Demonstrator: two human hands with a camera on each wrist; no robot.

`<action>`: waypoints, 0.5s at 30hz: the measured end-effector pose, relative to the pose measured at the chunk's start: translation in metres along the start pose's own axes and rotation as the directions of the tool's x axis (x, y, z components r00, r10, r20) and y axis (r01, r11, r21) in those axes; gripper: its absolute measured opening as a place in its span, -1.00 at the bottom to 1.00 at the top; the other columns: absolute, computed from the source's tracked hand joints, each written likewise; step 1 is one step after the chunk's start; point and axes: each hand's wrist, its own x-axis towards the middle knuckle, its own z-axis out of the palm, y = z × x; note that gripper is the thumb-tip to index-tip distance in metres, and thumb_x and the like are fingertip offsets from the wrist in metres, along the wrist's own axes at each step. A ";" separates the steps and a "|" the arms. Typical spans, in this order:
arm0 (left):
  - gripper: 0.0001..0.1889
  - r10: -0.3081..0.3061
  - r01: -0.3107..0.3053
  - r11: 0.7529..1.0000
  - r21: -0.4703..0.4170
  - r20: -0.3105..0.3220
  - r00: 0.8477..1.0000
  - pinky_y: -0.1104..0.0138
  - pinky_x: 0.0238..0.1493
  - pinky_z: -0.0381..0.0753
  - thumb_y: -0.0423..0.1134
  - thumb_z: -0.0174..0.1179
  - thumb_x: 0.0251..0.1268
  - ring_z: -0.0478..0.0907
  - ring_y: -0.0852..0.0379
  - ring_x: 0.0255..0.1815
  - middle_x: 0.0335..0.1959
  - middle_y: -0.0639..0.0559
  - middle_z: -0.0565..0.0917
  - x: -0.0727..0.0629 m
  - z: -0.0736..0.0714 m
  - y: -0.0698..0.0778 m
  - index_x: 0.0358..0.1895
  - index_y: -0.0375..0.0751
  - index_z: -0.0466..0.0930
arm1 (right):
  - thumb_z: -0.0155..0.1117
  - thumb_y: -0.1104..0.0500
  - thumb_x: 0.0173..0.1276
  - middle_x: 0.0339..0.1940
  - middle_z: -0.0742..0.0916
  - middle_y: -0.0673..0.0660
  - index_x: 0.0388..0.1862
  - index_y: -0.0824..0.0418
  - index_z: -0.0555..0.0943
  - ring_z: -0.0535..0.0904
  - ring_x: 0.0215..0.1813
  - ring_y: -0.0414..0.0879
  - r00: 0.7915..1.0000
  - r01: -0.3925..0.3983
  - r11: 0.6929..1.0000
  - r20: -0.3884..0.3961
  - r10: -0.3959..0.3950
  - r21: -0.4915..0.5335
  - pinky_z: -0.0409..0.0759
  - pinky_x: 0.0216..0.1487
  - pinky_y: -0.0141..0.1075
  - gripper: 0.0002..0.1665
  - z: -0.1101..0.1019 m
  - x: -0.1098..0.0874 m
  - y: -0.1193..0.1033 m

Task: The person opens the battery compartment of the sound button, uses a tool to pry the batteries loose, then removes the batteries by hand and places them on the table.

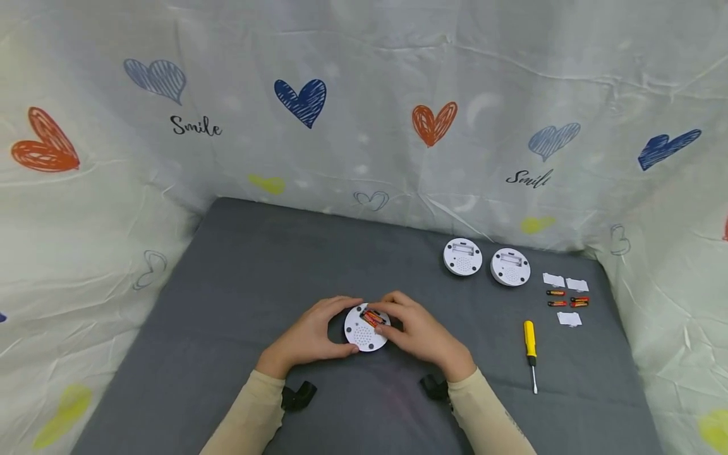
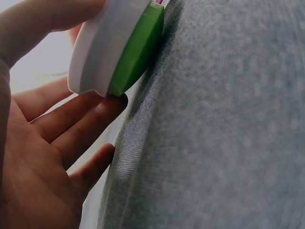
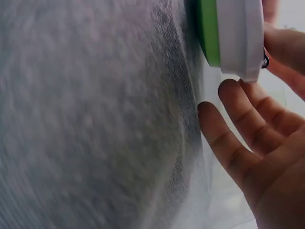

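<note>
Face up between both hands, a round white device (image 1: 359, 336) shows small holes and a battery slot; its lower side is green in the wrist views. The left hand (image 1: 318, 328) grips its rim, thumb at the near edge and fingers at the far left edge. Two orange-and-black batteries (image 1: 372, 318) lie at the slot. The right hand (image 1: 418, 328) pinches at them with thumb and index finger, which partly hide the slot. In the right wrist view a battery end (image 3: 265, 61) sticks up past the device's rim, beside the right hand's fingers.
Two similar white devices (image 1: 463, 259) stand at the back right. Near them lie small white covers (image 1: 569, 319) and several batteries (image 1: 557, 304). A yellow screwdriver (image 1: 530, 341) lies right of the right hand. Printed cloth (image 1: 364, 158) hangs behind the grey table (image 1: 256, 265).
</note>
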 end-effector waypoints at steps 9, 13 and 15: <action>-0.23 0.010 -0.010 1.000 -0.017 -0.005 1.000 -0.18 0.44 0.51 -0.13 0.61 0.24 0.51 -0.04 0.46 0.43 0.11 0.62 -0.001 0.000 -0.001 0.54 0.02 0.56 | 0.51 0.09 0.55 0.09 0.64 0.05 0.48 0.12 0.68 0.59 -0.04 -0.15 0.998 -0.004 1.000 0.060 0.006 -0.024 0.67 0.02 -0.19 -0.43 -0.009 -0.003 0.000; -0.25 0.021 -0.022 1.000 -0.017 -0.009 1.000 -0.17 0.43 0.53 -0.15 0.59 0.26 0.53 -0.01 0.44 0.41 0.14 0.63 -0.001 0.000 -0.003 0.54 0.05 0.56 | 0.52 0.10 0.54 0.06 0.66 0.04 0.46 0.13 0.69 0.61 -0.04 -0.15 0.998 -0.012 1.000 0.063 0.013 -0.011 0.67 0.02 -0.19 -0.44 -0.012 -0.004 0.001; -0.25 0.028 -0.028 0.999 -0.015 -0.008 1.000 -0.17 0.43 0.53 -0.16 0.58 0.26 0.53 0.00 0.44 0.41 0.14 0.63 -0.001 0.000 -0.005 0.55 0.07 0.56 | 0.52 0.08 0.55 0.04 0.67 0.02 0.44 0.11 0.71 0.61 -0.06 -0.16 0.998 -0.014 1.000 0.064 0.015 -0.015 0.65 0.00 -0.23 -0.47 -0.012 -0.004 0.001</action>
